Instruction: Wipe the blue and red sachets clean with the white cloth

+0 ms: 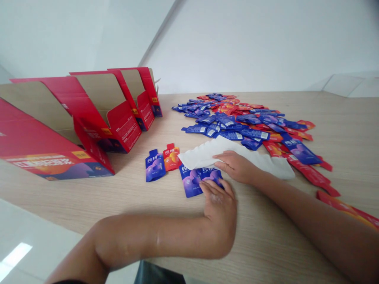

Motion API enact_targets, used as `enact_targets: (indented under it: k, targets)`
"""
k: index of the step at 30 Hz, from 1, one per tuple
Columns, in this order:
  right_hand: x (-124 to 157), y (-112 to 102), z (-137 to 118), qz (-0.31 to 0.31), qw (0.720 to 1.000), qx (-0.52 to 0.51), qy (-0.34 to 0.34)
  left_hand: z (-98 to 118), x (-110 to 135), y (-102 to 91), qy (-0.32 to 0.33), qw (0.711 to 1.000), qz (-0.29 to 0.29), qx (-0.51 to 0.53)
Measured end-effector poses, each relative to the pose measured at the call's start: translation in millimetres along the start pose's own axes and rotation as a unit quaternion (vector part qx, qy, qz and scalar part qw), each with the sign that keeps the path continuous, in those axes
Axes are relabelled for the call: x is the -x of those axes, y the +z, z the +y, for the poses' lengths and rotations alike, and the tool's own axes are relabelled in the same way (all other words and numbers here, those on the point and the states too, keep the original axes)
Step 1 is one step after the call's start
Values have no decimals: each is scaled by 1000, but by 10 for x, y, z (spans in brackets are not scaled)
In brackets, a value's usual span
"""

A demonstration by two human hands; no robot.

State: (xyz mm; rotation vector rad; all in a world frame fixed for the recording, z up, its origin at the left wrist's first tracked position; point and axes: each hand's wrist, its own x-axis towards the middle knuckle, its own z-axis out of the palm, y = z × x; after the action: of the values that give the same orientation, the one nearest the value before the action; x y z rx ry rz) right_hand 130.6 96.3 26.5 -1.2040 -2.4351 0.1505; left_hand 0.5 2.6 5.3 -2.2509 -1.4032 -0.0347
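Observation:
My left hand (219, 199) lies over a blue pouch (211, 173), its fingers spread and touching the pouch's lower part. A second blue pouch (191, 182) is directly to its left. My right hand (237, 166) grips a long, folded white cloth (201, 153), with its thumb at the near edge. The cloth covers the tops of both blue pouches and stretches right toward the pile. Left of these, another blue pouch (155, 165) and a red-orange pouch (171, 157) lie side by side, face up.
Several open red boxes (124, 132) stand in a row at the left on the wooden table (166, 228). A big heap of blue and red pouches (225, 122) spreads across the back. More red pouches (314, 175) trail toward the right edge. A white wall (251, 47) rises behind.

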Motion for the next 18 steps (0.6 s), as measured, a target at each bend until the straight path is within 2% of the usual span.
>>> enact_targets:
  k: [6,18]
  targets:
    - [-11,14,-7,4,1000,-6,-6,-13,-5,-35,3,999,-1,-46]
    - [-13,24,8,12,1000,-2,11,-2,-6,4,3,998,9,-63]
